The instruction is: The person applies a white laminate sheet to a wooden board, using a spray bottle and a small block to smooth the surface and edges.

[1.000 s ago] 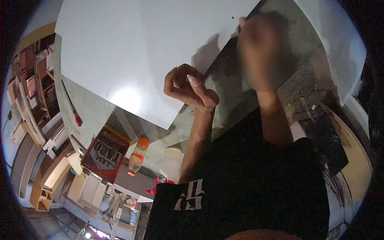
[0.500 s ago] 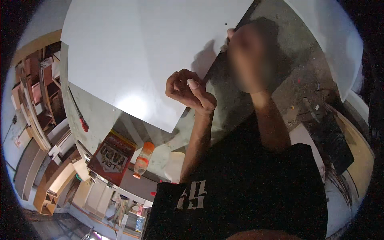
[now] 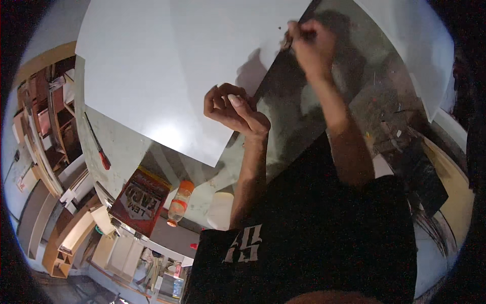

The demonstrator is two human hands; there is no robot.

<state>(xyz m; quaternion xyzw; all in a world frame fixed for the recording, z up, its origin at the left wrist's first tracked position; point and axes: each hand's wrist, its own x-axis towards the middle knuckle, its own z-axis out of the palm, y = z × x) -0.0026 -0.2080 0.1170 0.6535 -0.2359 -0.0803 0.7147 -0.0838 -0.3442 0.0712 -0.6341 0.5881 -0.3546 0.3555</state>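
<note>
Since a second ago our right hand (image 3: 310, 44) has slid a little left along the far edge of the white sheet (image 3: 167, 71) and now shows sharp rather than smeared, so we judge it has slowed. Our left hand (image 3: 234, 107) has barely shifted; it sits at the sheet's right edge as before, fingers curled into a loose fist, thumb on top, and we cannot tell whether it pinches the edge or only presses it.

Our right fingers are closed narrowly around something small and dark at the sheet's far right corner; whether that is a pen, a blade or another small tool is too small to tell. A dark board (image 3: 304, 116) lies just right of the sheet, under both our wrists.

We judge we are marking or cutting at that corner while the left hand steadies the sheet. The next move calls for firm left pressure and a straight pull along the edge.

Left of the sheet lies a red-handled tool (image 3: 98, 147); near its front corner are a red box (image 3: 139, 200) and an orange-capped bottle (image 3: 179, 202).
</note>
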